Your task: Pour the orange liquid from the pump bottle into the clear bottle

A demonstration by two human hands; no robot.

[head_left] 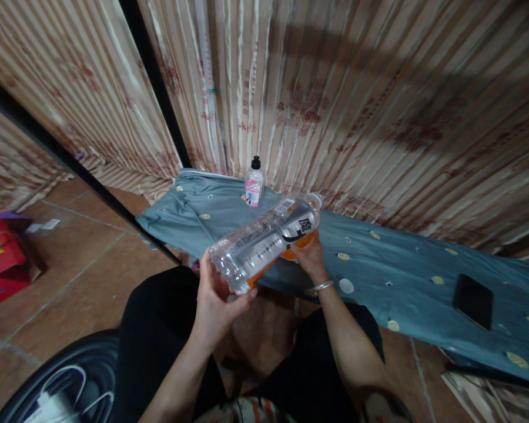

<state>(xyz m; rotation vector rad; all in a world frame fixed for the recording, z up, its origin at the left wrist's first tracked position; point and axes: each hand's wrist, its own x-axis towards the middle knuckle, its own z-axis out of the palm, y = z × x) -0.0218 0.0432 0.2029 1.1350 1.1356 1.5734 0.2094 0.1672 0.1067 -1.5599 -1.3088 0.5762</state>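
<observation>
A large clear plastic bottle point(264, 244) with a silver and orange label lies tilted in the air between my hands, above the near edge of the cloth-covered surface. Its base points toward me at the left, and its narrower end points away to the right. My left hand point(218, 299) wraps its fingers and thumb around the base end. Near the other end, my right hand point(311, 255), with a bangle at the wrist, grips the orange side of the label; some of its fingers are hidden behind the bottle. A small white disc point(346, 286) lies beside my right wrist.
A small bottle with a black top and pink label point(253, 188) stands at the back of the teal patterned cloth point(392, 264). A dark phone point(473, 301) lies at right. Black poles point(156, 82) rise at left, near a red box point(2, 258). A curtain point(357, 106) hangs behind.
</observation>
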